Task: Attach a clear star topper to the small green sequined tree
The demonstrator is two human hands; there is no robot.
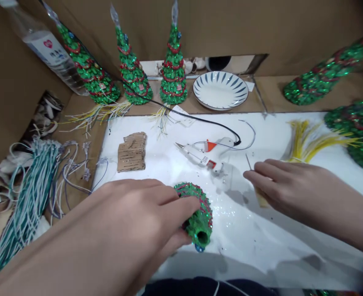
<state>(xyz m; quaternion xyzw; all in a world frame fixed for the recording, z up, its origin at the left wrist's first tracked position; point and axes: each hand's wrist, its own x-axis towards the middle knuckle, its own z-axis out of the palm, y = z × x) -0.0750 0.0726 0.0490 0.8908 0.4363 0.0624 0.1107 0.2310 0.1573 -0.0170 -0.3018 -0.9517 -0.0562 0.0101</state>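
My left hand (144,218) grips a small glittery green Christmas tree (202,222) with red garland. The tree lies tilted, its narrow end toward me, and a round dark hole shows in that end. In my right hand (274,181), the fingers are closed around a thin tool (262,200) with a yellowish handle and a slim metal shaft pointing away from me. Between the hands and the back wall lies a white glue gun (200,158) with a metal nozzle and red parts, its black cord running off to the left.
Three finished-looking trees (173,70) with clear tips stand at the back, beside a striped dish (221,91) and a bottle (53,53). Corrugated cardboard (132,152) lies left. Teal and white wires (35,185) hang far left; a yellow-white wire bundle (307,139) and more trees (326,76) are right.
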